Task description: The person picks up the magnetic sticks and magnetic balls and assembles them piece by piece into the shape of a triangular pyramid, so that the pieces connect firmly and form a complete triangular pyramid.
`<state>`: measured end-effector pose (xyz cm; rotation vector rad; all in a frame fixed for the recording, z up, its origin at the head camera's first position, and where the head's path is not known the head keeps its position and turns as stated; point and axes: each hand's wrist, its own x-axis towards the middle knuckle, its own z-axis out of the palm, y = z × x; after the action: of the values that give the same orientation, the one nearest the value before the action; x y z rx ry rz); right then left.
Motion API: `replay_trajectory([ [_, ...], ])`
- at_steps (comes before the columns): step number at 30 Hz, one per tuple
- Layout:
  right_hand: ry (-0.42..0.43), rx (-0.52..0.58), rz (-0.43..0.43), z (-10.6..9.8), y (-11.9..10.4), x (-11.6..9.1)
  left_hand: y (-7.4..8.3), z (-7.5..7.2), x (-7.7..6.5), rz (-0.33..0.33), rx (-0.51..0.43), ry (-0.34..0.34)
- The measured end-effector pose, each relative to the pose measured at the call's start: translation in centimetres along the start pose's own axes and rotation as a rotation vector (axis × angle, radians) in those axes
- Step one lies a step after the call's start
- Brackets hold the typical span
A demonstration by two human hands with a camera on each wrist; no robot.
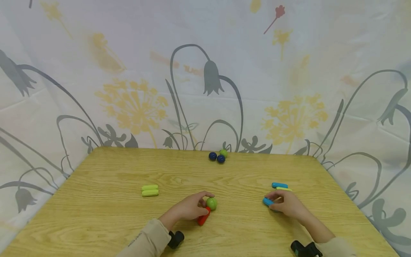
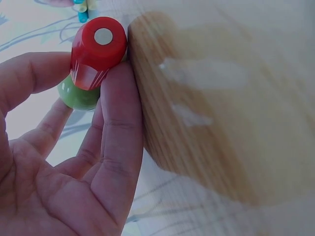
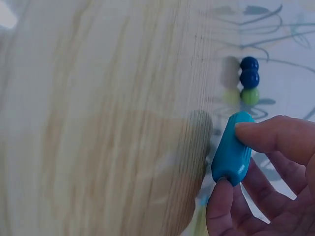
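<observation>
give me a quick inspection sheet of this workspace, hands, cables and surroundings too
Surface: wood-grain tabletop
Handled things: red rod with green ball at its far end; blue rod
Clutter: two lime rods at left; two navy balls and another green ball at far edge; second blue rod and one lime rod at right
Hands: left hand pinches red rod; right hand pinches blue rod
Cables: nothing seen
Surroundings: flower-printed backdrop
</observation>
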<state>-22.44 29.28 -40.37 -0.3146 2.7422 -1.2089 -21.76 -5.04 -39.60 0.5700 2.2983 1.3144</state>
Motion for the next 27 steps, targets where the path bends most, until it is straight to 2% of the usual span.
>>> replay_trajectory([
  [16,-0.091,0.072,-0.099,2.9,-2.0,1.3,0.4,0.0,-0.3,-0.008,-0.011,-0.001],
  [27,-0.125,0.114,-0.106,4.8,-3.8,1.8,0.2,0.1,-0.2,-0.012,-0.015,0.009],
])
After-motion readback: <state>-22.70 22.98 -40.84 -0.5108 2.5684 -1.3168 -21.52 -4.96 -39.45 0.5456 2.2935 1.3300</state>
